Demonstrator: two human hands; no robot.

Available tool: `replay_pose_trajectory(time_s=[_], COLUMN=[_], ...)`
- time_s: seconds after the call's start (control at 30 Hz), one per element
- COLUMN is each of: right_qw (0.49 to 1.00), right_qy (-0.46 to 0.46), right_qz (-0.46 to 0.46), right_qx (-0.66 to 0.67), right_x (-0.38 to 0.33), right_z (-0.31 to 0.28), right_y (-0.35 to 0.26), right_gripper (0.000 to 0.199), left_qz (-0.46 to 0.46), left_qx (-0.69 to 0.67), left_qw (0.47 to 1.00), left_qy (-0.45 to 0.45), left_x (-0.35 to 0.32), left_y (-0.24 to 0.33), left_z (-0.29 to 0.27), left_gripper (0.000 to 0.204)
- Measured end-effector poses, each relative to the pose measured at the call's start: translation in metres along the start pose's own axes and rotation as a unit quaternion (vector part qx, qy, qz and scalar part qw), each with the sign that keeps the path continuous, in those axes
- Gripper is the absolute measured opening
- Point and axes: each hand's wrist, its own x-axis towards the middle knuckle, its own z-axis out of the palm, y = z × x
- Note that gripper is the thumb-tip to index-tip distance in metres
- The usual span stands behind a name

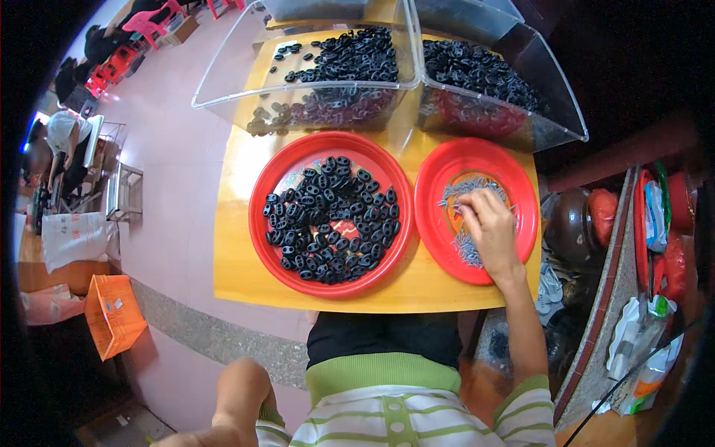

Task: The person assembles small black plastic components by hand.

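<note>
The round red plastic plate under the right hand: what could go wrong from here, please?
The round red plastic plate sits near the right edge of the smooth yellow table, so a bump might tip it off. The bare right hand is over loose, thin grey pieces, so a quick move could scatter some.

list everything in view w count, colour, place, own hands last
table: 1, yellow, centre
bins: at least 2, clear, table's far end
large tray: 1, red, table's left
two-hole pieces: many, black, in large tray and bins
small plate: 1, red, table's right
slim bits: many, grey, on small plate
open bag: 1, orange, left
sack: 1, white, left
plastic seats: several, pink-red, upper left
people: several, far left
pot: 1, brown, right
right hand: 1, bare, over small plate
left arm: 1, bare, lower left; hand not visible
</note>
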Motion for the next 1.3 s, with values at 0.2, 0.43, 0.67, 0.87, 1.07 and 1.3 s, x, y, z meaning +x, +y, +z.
replay_pose_trajectory(time_s=[0.2, 0.43, 0.67, 0.87, 1.07, 1.3], right_qw=[0.999, 0.996, 0.999, 0.998, 0.974, 0.980], right_qy=[0.043, -0.004, 0.019, 0.003, 0.064, 0.051], right_qz=[0.012, 0.069, 0.002, 0.061, 0.161, 0.104], right_qx=[0.005, 0.049, -0.035, 0.028, 0.146, 0.160], right_x=[0.015, 0.012, 0.005, -0.001, -0.005, -0.010], right_z=[-0.018, -0.023, -0.029, -0.030, -0.027, -0.021], right_y=[-0.003, -0.001, 0.000, 0.000, 0.001, -0.003], right_gripper=[0.012, 0.013, 0.016, 0.017, 0.015, 0.005], left_qz=[-0.247, -0.361, -0.338, -0.354, -0.333, -0.617], left_qx=[0.217, 0.498, 0.551, 0.561, 0.543, 0.156], left_qw=[0.921, 0.767, 0.727, 0.714, 0.731, 0.763], left_qy=[-0.210, -0.181, -0.231, -0.223, -0.246, 0.112], left_x=[-0.024, -0.106, -0.129, -0.134, -0.120, -0.140], left_y=[-0.003, -0.108, -0.145, -0.153, -0.145, -0.086], left_z=[-0.061, -0.066, -0.074, -0.074, -0.066, -0.024], left_gripper=[0.011, 0.018, 0.013, 0.013, 0.012, 0.015])
